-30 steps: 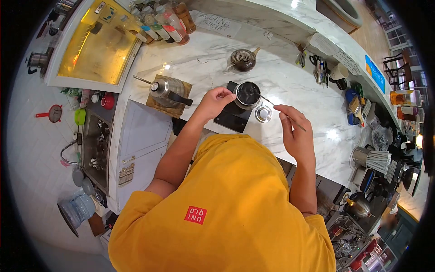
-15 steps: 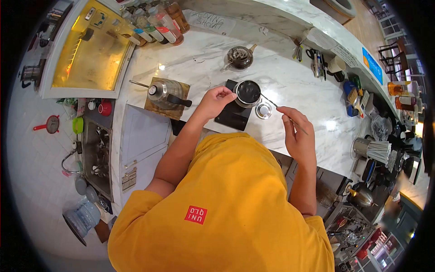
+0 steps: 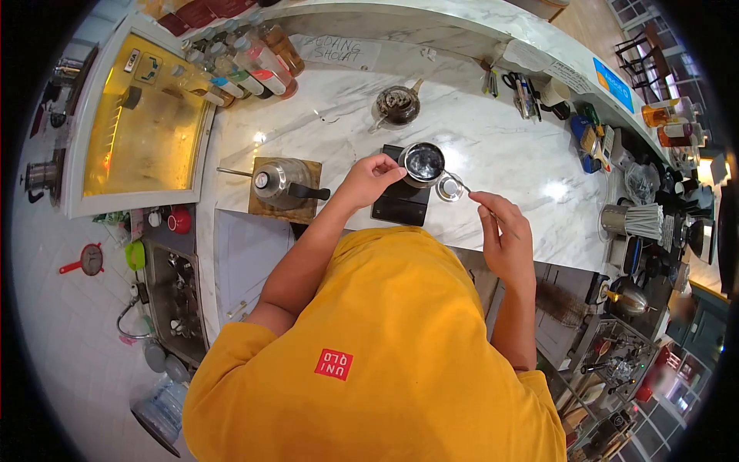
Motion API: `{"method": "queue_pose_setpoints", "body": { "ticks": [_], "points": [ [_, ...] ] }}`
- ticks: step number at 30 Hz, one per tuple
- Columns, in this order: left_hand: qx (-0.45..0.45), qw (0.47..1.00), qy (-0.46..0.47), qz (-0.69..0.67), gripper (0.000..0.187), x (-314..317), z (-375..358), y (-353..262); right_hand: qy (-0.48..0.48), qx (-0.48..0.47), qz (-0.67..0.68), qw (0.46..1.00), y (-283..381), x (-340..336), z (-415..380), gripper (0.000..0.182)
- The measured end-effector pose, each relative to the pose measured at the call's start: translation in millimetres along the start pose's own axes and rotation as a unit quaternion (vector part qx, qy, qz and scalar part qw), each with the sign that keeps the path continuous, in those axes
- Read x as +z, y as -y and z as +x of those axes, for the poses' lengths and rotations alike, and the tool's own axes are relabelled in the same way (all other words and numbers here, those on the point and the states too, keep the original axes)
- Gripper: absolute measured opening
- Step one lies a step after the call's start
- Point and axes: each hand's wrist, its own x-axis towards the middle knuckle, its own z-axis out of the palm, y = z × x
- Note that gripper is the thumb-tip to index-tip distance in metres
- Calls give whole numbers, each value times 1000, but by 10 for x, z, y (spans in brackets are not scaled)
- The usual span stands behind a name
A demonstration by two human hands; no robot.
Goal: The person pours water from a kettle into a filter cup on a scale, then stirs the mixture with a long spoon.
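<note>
A round cup with a shiny rim and dark liquid inside is at the front of the black scale. My left hand pinches the cup's rim from the left between thumb and fingers. In my right hand is a long thin metal stirrer; its shaft slants toward the cup, and its far end is hidden at or inside the rim. Just right of the cup lies a small round metal lid. Behind stands a glass teapot filled with dark leaves.
On a wooden board at left sits a gooseneck kettle. Several bottles line the back left, near a yellow-lit glass-front cabinet. Scissors and pens lie at back right, with a metal straw holder farther right.
The whole view has turned slightly, shifting the counter items. The liquid's surface shows brighter reflections now. Both hands keep nearly the same pose at the cup.
</note>
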Motion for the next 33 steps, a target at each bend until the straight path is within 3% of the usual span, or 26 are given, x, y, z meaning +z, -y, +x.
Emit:
{"method": "queue_pose_setpoints", "body": {
  "ticks": [7,16,18,21,33],
  "points": [
    [43,998,38,-13,22,-46,85,66,-26,19,-5,999,83,169,-17,20],
    [24,996,78,20,20,-116,117,-28,-50,30,0,998,179,254,-144,21],
    [24,997,69,38,21,-111,102,-27,-52,74,30,995,211,269,-113,21],
    [23,996,66,49,22,-129,98,-40,-71,27,-13,997,107,220,-120,22],
    [26,996,78,30,20,-132,120,-13,-56,91,26,994,140,217,-105,20]
  ]
}}
